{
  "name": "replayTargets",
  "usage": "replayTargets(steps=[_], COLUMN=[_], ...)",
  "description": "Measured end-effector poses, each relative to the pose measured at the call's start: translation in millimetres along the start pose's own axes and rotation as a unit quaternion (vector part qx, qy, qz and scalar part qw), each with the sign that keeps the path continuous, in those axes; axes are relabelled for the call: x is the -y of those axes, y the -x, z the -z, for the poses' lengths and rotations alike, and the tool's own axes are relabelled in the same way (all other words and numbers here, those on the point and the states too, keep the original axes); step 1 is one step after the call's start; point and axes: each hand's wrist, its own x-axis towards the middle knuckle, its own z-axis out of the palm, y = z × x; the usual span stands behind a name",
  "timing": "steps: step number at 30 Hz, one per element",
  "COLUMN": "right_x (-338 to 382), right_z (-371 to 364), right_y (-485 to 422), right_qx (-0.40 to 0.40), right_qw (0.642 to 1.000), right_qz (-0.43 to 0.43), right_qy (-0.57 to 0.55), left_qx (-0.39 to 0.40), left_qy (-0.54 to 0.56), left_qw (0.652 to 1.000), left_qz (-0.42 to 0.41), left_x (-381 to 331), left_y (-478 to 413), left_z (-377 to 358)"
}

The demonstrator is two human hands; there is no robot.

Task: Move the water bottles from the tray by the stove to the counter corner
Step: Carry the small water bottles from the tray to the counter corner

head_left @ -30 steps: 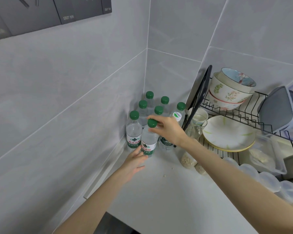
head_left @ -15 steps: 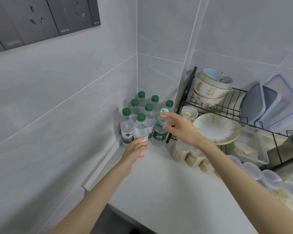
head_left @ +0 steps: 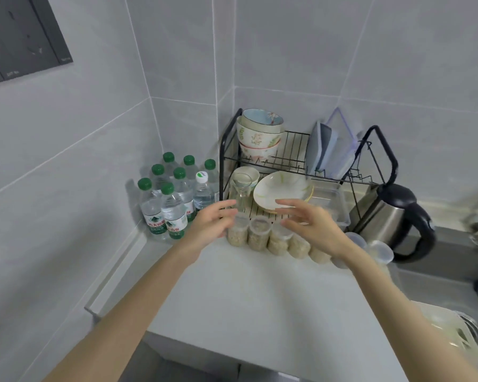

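Bottles, bowls and jars, counted

Eight water bottles (head_left: 174, 213): seven with green caps (head_left: 167, 188), one with a white cap (head_left: 201, 175). Three stacked bowls (head_left: 257, 136), one dish rack (head_left: 389, 154), one kettle (head_left: 392, 216), at least five grain jars (head_left: 258, 235).

Soft, cool, fairly bright light, coming from above and to the right: the water bottles (head_left: 174, 199) throw a faint grey shadow left onto the wall (head_left: 66, 166), and the steel kettle (head_left: 389, 221) shows a dull streaky sheen. The left hand (head_left: 207, 227) and right hand (head_left: 315, 227) are motion-smeared at the fingers, and the sink (head_left: 450, 326) at the right edge is soft and washed out. Wide-angle bend curves the tile joints and fans the tabletop (head_left: 260, 299) outward toward the frame corners; fine detail looks compressed throughout.
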Motion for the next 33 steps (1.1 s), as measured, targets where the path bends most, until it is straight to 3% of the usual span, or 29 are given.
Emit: replayTargets(steps=[10, 15, 22, 28, 33], right_x=[-5.2, 6.1, 27.4, 54.5, 81.0], right_z=[67.2, 74.6, 69.6, 60.8, 49.1], right_y=[93.1, 146.1, 232.5, 335.5, 431.9], right_qx=[-0.159, -0.268, -0.377, -0.490, -0.590], right_qw=[0.985, 0.955, 0.912, 0.844, 0.765], right_qz=[-0.071, -0.103, -0.148, -0.215, -0.259], right_qy=[-0.009, -0.073, -0.065, -0.047, -0.027], left_qx=[0.139, 0.239, 0.356, 0.481, 0.575], left_qy=[-0.070, -0.110, -0.105, -0.109, -0.092], left_qw=[0.977, 0.944, 0.897, 0.828, 0.761], left_qz=[-0.145, -0.199, -0.242, -0.267, -0.287], left_x=[-56.0, -78.0, -92.5, -105.2, -116.5], left_y=[-8.3, -0.1, 33.4, 97.2, 176.9], left_z=[-75.4, -108.0, -161.0, -229.4, -297.0])
